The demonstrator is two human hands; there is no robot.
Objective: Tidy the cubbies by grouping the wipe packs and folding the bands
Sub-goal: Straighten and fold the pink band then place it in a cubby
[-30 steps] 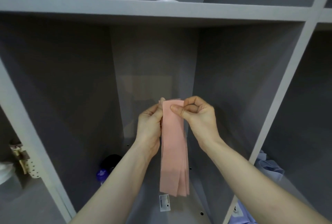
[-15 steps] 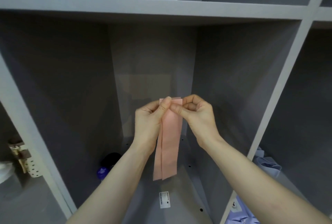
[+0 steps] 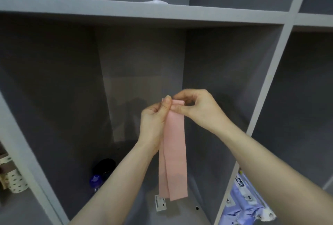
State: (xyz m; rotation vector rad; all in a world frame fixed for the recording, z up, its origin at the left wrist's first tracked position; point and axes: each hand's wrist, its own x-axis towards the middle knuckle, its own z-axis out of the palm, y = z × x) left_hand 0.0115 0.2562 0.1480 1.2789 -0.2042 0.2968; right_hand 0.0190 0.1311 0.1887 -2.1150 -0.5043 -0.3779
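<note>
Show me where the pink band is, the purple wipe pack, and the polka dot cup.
pink band [image 3: 175, 145]: head view, middle of the hanging strip.
purple wipe pack [image 3: 240, 199]: head view, its printed front.
polka dot cup [image 3: 17, 182]: head view, its dotted side.

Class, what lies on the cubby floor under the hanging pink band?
Under the long pink elastic band, a small white barcode label shows on the grey cubby floor; the band's lower end covers whatever lies behind it.
</note>
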